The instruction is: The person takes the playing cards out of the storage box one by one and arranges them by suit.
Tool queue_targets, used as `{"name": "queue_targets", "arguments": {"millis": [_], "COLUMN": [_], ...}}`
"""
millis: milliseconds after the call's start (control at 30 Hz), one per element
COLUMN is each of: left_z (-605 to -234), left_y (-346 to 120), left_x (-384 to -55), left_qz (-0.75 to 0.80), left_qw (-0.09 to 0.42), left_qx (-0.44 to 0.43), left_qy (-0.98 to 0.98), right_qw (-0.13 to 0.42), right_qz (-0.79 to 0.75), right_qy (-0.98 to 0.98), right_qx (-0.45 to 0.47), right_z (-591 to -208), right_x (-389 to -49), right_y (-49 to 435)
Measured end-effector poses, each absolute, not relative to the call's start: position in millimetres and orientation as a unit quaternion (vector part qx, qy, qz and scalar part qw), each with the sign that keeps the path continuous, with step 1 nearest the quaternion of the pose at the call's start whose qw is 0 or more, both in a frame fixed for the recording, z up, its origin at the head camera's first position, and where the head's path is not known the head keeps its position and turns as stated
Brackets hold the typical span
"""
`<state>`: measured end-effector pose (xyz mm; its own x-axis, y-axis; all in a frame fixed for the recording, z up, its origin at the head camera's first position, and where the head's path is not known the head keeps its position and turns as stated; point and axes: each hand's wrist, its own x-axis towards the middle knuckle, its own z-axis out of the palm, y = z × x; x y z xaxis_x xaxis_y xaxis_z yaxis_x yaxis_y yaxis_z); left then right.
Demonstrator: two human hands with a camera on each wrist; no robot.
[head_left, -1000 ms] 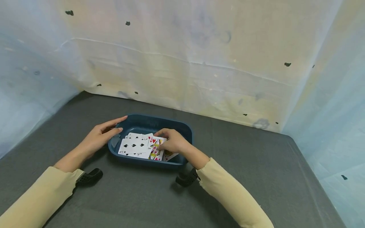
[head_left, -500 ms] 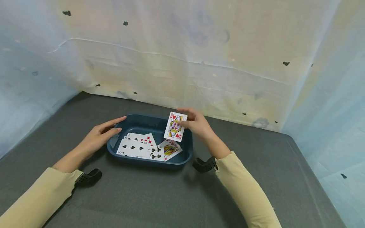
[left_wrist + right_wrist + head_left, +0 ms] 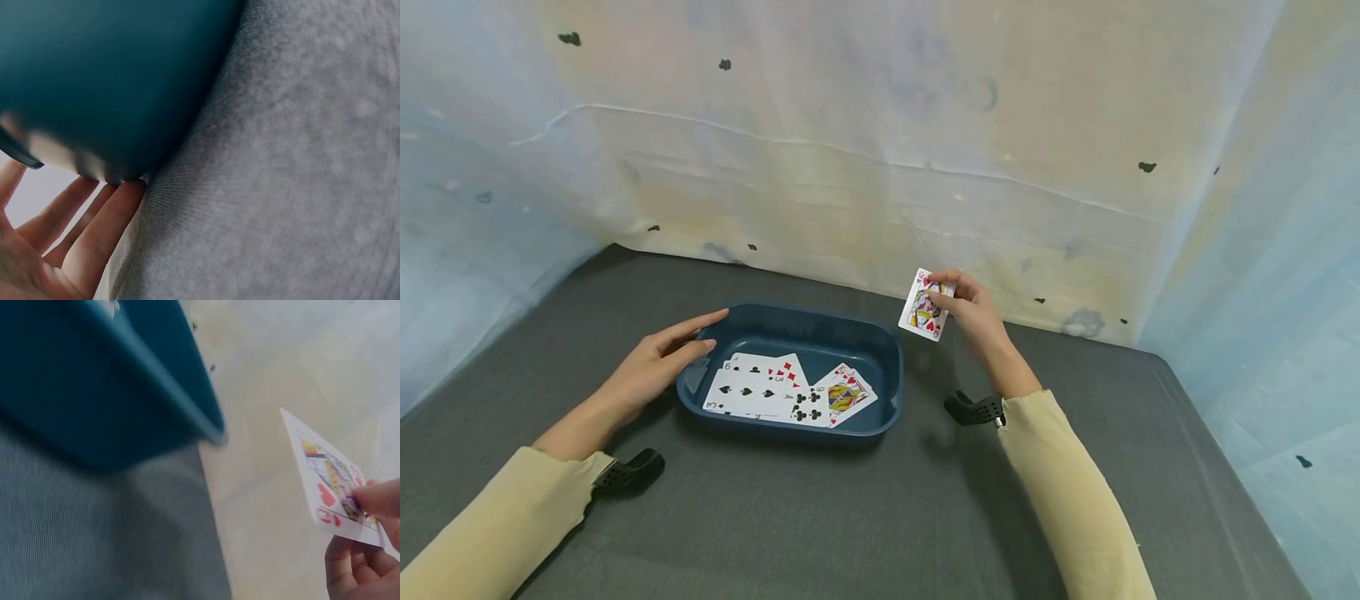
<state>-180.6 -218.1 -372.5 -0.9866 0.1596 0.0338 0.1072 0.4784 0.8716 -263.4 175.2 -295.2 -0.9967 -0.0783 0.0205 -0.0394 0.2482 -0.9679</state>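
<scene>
My right hand [image 3: 977, 312] pinches a queen of hearts playing card [image 3: 924, 317] between thumb and fingers, raised beyond the tray's right end. In the right wrist view the queen [image 3: 322, 481] is tilted, its face showing. The blue tray [image 3: 891, 392] holds several face-up playing cards, among them a three of spades [image 3: 730, 392], a club card [image 3: 811, 408] and a heart face card [image 3: 847, 397]. At the tray's left end rests my left hand [image 3: 658, 358], index finger and thumb at the rim. The left wrist view shows its extended fingers [image 3: 103, 237] touching the outer wall.
Dark grey cloth [image 3: 790, 525] covers the table beneath the tray. A pale patterned curtain [image 3: 850, 192] hangs along the back edge, with bluish sheets at both sides. Black wrist straps [image 3: 632, 473] sit below each hand.
My right hand has lifted the queen of hearts out of the tray and carried it right, past the tray's end. The heart face card beneath it is uncovered. My left hand stays at the rim.
</scene>
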Motion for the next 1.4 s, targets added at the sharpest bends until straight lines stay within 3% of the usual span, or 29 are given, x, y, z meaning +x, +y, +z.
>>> {"name": "queue_targets", "arguments": {"millis": [233,733,1100,1400], "left_z": [-374,-374,-374,-375], "left_y": [-217,-216,-211,-208], "left_x": [-182,-178,-180,-187], "left_qz": [0.51,0.516,0.519,0.523], "left_qw": [0.028,0.022,0.018,0.024], "left_qx": [0.082,0.083,0.084,0.089], "left_qy": [0.856,0.852,0.85,0.848], "right_qw": [0.01,0.067,0.004,-0.028], "right_qz": [-0.598,-0.483,-0.369,-0.413], "right_qy": [0.801,0.873,0.929,0.91], "right_qx": [-0.027,-0.019,-0.007,-0.027], "right_z": [-320,-364,-364,-336], "right_x": [-275,-294,-293,-280], "right_y": [193,210,203,190]}}
